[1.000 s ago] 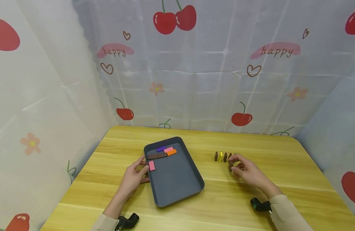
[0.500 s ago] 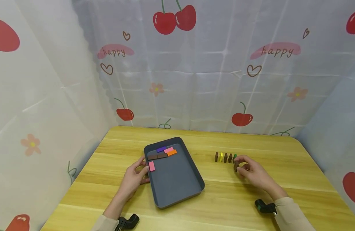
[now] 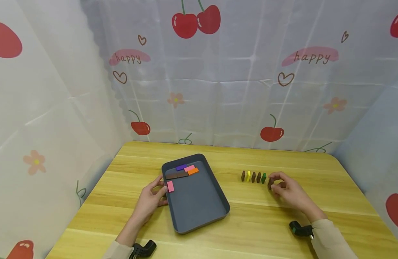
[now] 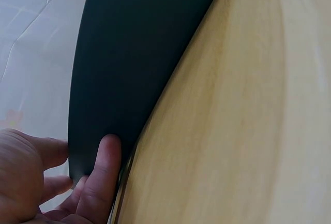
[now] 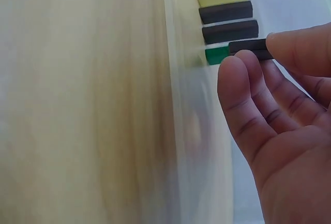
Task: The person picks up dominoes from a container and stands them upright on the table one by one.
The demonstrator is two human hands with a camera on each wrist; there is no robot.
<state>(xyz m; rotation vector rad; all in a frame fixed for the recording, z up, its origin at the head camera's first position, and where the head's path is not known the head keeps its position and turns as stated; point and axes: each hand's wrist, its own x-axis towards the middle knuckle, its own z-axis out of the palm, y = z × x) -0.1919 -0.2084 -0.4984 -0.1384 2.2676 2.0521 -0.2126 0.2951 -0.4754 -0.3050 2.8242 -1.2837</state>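
In the head view, my left hand [image 3: 148, 199] holds the left side of a dark grey tray [image 3: 202, 223], with fingertips against its wall [image 4: 119, 69] in the left wrist view. My right hand [image 3: 291, 192] pinches a dark brown domino [image 5: 251, 48] between thumb and fingertips. This domino is upright at the right end of a row, apart from the green domino [image 3: 264, 177] in the head view. Along the row stand a yellow domino [image 3: 248, 176] and several brown dominoes [image 3: 253, 177]. Whether the pinched domino touches the table is unclear.
Inside the tray lie a purple block [image 3: 181, 167], an orange block [image 3: 193, 171], pink blocks [image 3: 170, 186] and brown blocks [image 3: 182, 174], mostly towards its far left. The wooden table [image 3: 250, 230] meets a cherry-patterned curtain [image 3: 218, 108] at the back.
My right hand has shifted right with the brown domino, past the green domino, which has come into full view. The left hand and tray have stayed put.
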